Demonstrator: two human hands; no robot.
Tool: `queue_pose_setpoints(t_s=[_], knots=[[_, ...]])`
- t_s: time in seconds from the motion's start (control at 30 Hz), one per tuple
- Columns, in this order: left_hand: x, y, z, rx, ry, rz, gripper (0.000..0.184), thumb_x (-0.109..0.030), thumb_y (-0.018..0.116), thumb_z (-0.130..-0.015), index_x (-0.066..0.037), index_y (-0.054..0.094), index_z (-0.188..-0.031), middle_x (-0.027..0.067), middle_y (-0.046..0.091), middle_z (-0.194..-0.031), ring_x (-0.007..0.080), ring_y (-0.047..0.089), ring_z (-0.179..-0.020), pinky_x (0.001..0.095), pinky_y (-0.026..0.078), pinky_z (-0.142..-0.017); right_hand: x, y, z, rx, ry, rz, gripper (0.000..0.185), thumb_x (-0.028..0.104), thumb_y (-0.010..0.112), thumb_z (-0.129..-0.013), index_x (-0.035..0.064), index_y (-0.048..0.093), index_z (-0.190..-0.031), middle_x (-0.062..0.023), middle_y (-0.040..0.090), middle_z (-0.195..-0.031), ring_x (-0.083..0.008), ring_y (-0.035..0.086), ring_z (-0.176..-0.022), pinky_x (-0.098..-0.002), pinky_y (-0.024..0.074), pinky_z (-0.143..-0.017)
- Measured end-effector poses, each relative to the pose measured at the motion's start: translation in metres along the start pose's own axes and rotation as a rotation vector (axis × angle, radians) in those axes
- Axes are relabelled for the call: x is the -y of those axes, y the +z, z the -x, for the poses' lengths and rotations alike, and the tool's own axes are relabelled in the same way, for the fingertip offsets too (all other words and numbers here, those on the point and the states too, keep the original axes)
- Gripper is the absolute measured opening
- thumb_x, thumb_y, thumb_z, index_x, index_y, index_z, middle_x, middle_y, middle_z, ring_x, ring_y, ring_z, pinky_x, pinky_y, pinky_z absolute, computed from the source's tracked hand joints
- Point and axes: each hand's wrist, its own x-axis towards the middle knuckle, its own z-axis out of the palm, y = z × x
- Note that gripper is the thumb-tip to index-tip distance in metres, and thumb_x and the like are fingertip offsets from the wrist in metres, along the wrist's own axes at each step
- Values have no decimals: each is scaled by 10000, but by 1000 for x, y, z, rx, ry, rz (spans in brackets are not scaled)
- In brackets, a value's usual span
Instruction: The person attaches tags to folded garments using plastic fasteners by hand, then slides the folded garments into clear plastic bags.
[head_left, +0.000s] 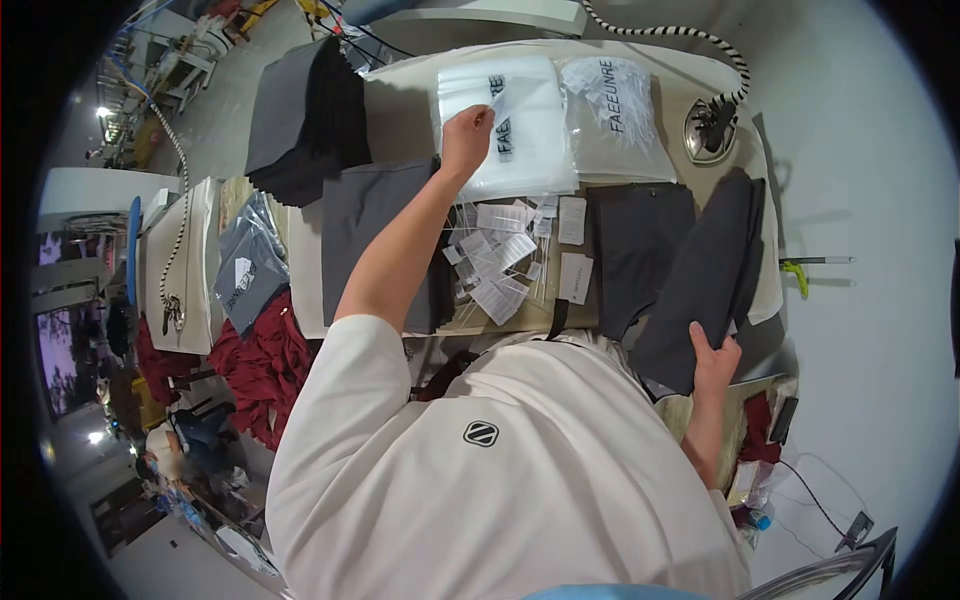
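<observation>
My left hand [467,140] is closed in a pinch at the upper layer of a stack of clear printed plastic bags [540,140], near the lettering. Folded dark grey trousers [690,290] are gripped at their lower end by my right hand [712,358], thumb on top; they stand tilted over the table's right side. Beside them another folded dark garment [640,240] lies flat. Between the garments, paper tags [500,250] with strings are spread in a loose heap. Under my left forearm sits a folded grey garment pile [365,215], partly hidden.
A tall stack of dark folded garments [300,125] stands at the back left. More bags [620,115] lie right of the first stack. An iron [711,130] with a striped cord rests at the back right. Red cloth [262,365] and a bagged garment [250,265] are at left.
</observation>
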Motion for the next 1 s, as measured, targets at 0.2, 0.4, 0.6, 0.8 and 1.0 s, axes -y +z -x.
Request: queue_pose_setpoints(t_s=[0.2,0.4,0.6,0.8,1.0], knots=[[-142,-50,74,-106,627,144,160,-105,636,-976,-27,714,-1091,139,727,-1043,278,713,-912,345,571,-797,64,90,-24,303,124,-368,320,186,778,-921,-59,705,-1114,-85,737,-1029,-133,668,-862,-295,549,-789],[-180,-70,144,210,1028,-99,316,-128,664,-841,18,674,-1121,82,596,-955,251,626,-928,333,534,-811,74,127,-28,486,249,-434,314,242,757,-950,-25,699,-1105,-55,722,-997,-123,670,-848,-278,558,-755],[-182,-86,166,303,1291,-201,178,-136,673,-782,-6,671,-903,51,496,-845,197,566,-814,320,499,-701,71,137,-22,534,238,-365,329,301,749,-959,-5,702,-1071,-23,700,-946,-99,619,-799,-270,517,-711],[-186,-122,156,283,1311,-291,109,-124,670,-784,-26,641,-820,41,490,-850,188,557,-814,295,484,-683,116,150,-10,472,105,-276,302,311,735,-970,17,706,-1031,8,677,-899,-76,589,-768,-267,497,-678],[-198,-160,148,269,1209,-405,128,-128,673,-794,-26,641,-865,35,496,-868,176,563,-822,290,490,-697,144,158,-11,353,-19,-378,310,330,752,-959,29,703,-902,38,627,-807,-47,516,-721,-250,436,-622]])
